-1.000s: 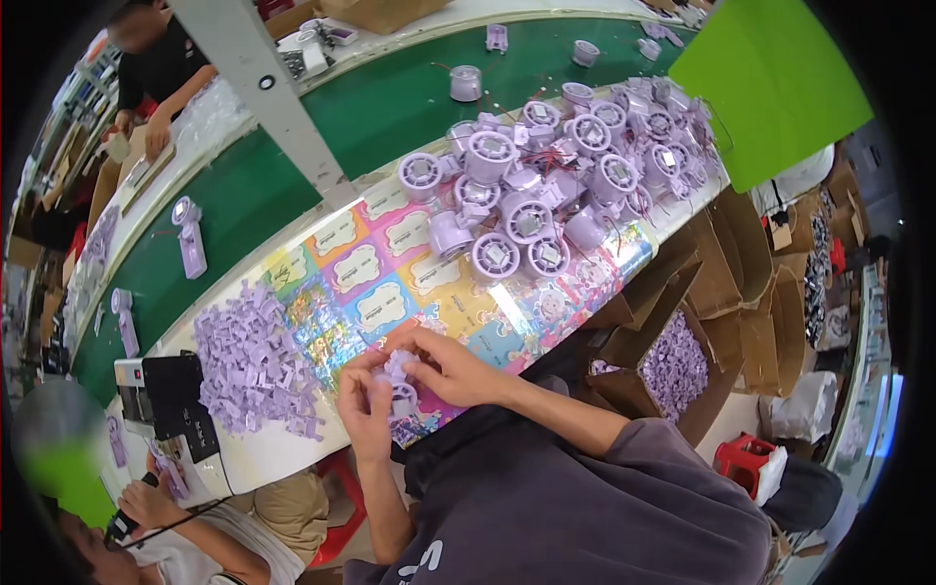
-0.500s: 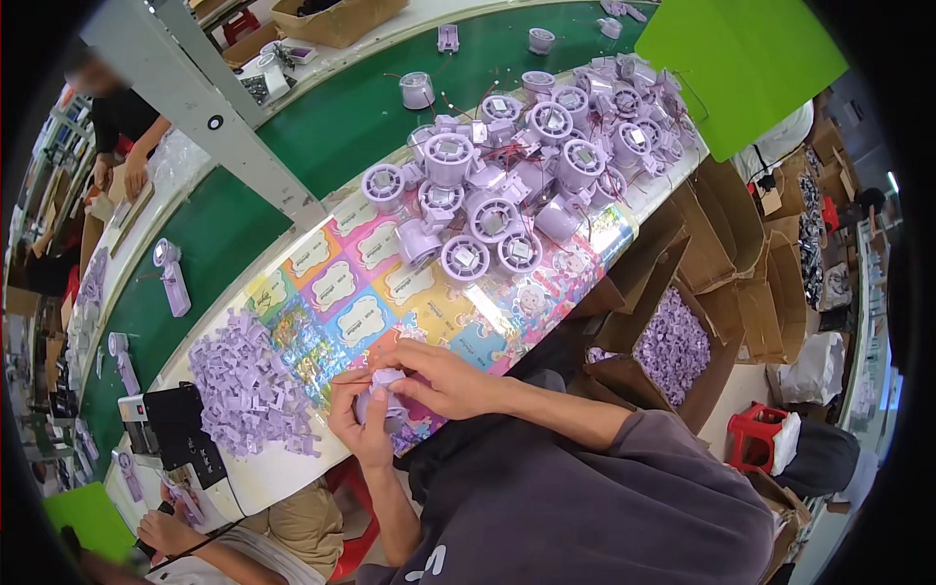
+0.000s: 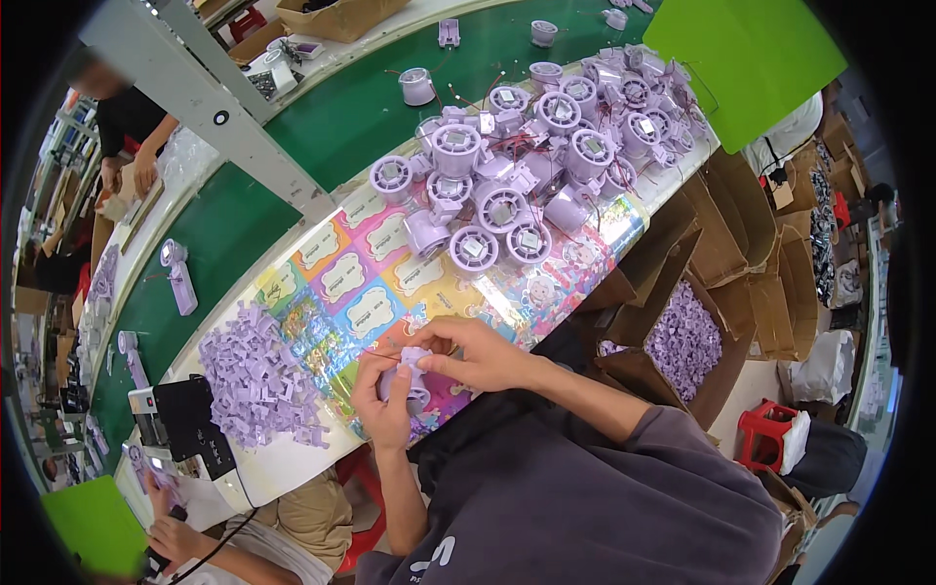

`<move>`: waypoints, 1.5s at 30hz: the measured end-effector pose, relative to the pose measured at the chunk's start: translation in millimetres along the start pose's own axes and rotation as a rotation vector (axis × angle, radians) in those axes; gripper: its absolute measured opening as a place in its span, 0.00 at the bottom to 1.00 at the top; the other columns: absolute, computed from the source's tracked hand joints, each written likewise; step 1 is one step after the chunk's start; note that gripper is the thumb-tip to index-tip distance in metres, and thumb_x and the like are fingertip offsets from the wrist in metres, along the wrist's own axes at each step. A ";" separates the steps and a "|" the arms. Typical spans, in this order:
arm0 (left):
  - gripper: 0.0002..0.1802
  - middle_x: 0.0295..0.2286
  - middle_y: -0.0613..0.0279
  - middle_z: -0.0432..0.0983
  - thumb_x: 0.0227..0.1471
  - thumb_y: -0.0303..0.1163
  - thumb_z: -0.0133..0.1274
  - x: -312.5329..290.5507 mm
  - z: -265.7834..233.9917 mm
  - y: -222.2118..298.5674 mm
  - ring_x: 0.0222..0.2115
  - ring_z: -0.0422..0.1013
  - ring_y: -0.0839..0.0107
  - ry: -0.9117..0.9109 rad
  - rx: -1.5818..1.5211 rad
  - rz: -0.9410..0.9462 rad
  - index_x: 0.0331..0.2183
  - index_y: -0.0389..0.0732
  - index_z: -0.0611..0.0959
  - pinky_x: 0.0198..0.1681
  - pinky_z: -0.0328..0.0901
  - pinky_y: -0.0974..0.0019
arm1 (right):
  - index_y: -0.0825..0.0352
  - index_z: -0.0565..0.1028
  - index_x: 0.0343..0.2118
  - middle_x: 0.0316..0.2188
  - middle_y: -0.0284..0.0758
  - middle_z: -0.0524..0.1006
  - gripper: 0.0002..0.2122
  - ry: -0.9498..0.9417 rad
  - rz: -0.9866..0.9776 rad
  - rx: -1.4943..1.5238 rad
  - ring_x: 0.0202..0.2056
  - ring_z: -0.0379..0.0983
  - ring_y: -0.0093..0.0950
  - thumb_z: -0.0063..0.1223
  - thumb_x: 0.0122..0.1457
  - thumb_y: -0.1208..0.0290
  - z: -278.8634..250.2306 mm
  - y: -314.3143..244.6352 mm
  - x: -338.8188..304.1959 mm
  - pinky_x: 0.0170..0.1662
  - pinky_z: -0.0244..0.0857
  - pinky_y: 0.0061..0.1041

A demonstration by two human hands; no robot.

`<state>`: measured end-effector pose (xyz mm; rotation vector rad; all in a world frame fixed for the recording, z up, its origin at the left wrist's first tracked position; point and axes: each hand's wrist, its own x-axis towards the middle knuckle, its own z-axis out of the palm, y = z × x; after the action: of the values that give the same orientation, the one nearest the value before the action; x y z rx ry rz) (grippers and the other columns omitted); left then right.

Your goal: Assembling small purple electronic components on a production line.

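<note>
Over the near edge of the colourful printed mat (image 3: 375, 310), both hands grip one lilac plastic fan housing (image 3: 417, 390). My left hand (image 3: 384, 408) wraps its fingers and thumb around the housing's left side. From the right, my right hand (image 3: 475, 353) presses thumb and fingers at its top, where a small lilac part shows. A thin red wire sticks out to the left above the left hand. The fingers partly hide the housing. Beyond the hands lies a heap of round lilac fan housings (image 3: 474, 248) with red wires. Left of the mat is a pile of small lilac plastic parts (image 3: 255, 375).
A green conveyor belt (image 3: 229, 219) curves behind the bench, carrying a few lilac pieces. A grey metal post (image 3: 234, 127) rises beside it. Cardboard boxes (image 3: 624, 375) stand at right, one full of lilac parts. Another person's hand (image 3: 175, 534) works at lower left, near a black device (image 3: 195, 419).
The view has shifted slightly. Both hands still hold the fan housing at nearly the same spot. The person at lower left has lifted a hand toward a lilac piece.
</note>
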<state>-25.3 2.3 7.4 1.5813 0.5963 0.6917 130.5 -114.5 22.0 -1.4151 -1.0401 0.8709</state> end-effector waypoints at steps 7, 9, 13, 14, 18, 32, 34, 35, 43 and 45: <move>0.04 0.34 0.58 0.76 0.53 0.23 0.56 14.9 4.5 5.5 0.36 0.70 0.71 -0.016 0.069 0.067 0.30 0.32 0.78 0.43 0.63 0.69 | 0.69 0.77 0.44 0.30 0.36 0.79 0.11 0.088 -0.050 -0.123 0.29 0.77 0.25 0.59 0.61 0.72 -2.9 21.6 -2.8 0.33 0.70 0.24; 0.04 0.35 0.58 0.76 0.52 0.22 0.56 22.0 4.6 0.0 0.36 0.69 0.72 0.078 -0.065 -0.002 0.30 0.31 0.78 0.43 0.63 0.70 | 0.69 0.79 0.39 0.26 0.35 0.78 0.08 0.194 -0.133 -0.173 0.25 0.77 0.25 0.61 0.59 0.73 -2.8 27.4 -3.1 0.30 0.69 0.23; 0.06 0.27 0.66 0.75 0.54 0.27 0.58 73.6 20.4 36.8 0.28 0.68 0.78 0.323 -0.069 0.035 0.31 0.33 0.81 0.34 0.63 0.73 | 0.69 0.79 0.35 0.25 0.36 0.78 0.06 0.216 -0.066 -0.251 0.24 0.77 0.26 0.62 0.57 0.74 -2.3 32.0 -2.1 0.28 0.69 0.23; 0.07 0.26 0.67 0.75 0.53 0.28 0.58 96.3 23.8 41.1 0.27 0.68 0.79 0.316 -0.105 0.080 0.31 0.34 0.82 0.33 0.62 0.73 | 0.69 0.79 0.35 0.25 0.36 0.78 0.06 0.208 -0.065 -0.244 0.24 0.77 0.26 0.62 0.57 0.74 -2.6 32.6 -1.8 0.28 0.69 0.23; 0.09 0.25 0.64 0.77 0.52 0.30 0.62 194.6 43.0 56.8 0.25 0.70 0.78 0.220 -0.026 0.152 0.32 0.33 0.82 0.31 0.64 0.72 | 0.70 0.78 0.36 0.27 0.38 0.77 0.06 0.211 -0.053 -0.203 0.27 0.77 0.30 0.57 0.55 0.79 -2.4 30.9 2.2 0.31 0.71 0.26; 0.25 0.30 0.51 0.83 0.50 0.52 0.61 304.3 121.7 30.5 0.34 0.79 0.59 -0.089 0.381 -0.158 0.35 0.38 0.84 0.42 0.70 0.59 | 0.69 0.78 0.37 0.31 0.40 0.77 0.07 0.222 -0.101 -0.261 0.29 0.77 0.37 0.56 0.54 0.78 -4.0 35.8 -1.0 0.33 0.71 0.32; 0.29 0.31 0.53 0.81 0.53 0.53 0.61 310.3 116.3 30.8 0.34 0.76 0.67 -0.137 0.190 -0.180 0.39 0.34 0.83 0.39 0.69 0.65 | 0.69 0.78 0.37 0.31 0.41 0.77 0.07 0.227 -0.117 -0.269 0.29 0.76 0.37 0.57 0.54 0.78 -5.3 35.8 -0.1 0.32 0.71 0.32; 0.30 0.31 0.55 0.81 0.54 0.53 0.60 313.6 114.4 30.6 0.34 0.75 0.72 -0.164 0.093 -0.190 0.41 0.32 0.82 0.38 0.68 0.68 | 0.69 0.78 0.37 0.31 0.41 0.77 0.07 0.227 -0.127 -0.272 0.29 0.76 0.38 0.57 0.54 0.78 -6.6 36.1 -0.4 0.32 0.71 0.33; 0.30 0.41 0.41 0.78 0.42 0.44 0.67 405.3 104.8 8.8 0.42 0.75 0.52 -0.107 0.546 -0.013 0.47 0.42 0.79 0.49 0.68 0.55 | 0.69 0.77 0.34 0.30 0.41 0.76 0.06 0.255 -0.140 -0.240 0.31 0.75 0.41 0.57 0.53 0.77 -6.0 39.6 -1.0 0.33 0.70 0.36; 0.35 0.52 0.37 0.68 0.43 0.46 0.67 421.3 119.8 -6.2 0.49 0.71 0.46 -0.140 0.767 0.234 0.54 0.51 0.75 0.54 0.66 0.53 | 0.67 0.77 0.36 0.27 0.37 0.75 0.07 0.300 -0.207 -0.269 0.26 0.75 0.32 0.59 0.54 0.79 -7.8 43.7 -1.8 0.29 0.69 0.29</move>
<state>351.1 224.9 32.5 2.4215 0.6126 0.5386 142.3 -118.6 -20.6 -1.5711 -1.0758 0.3630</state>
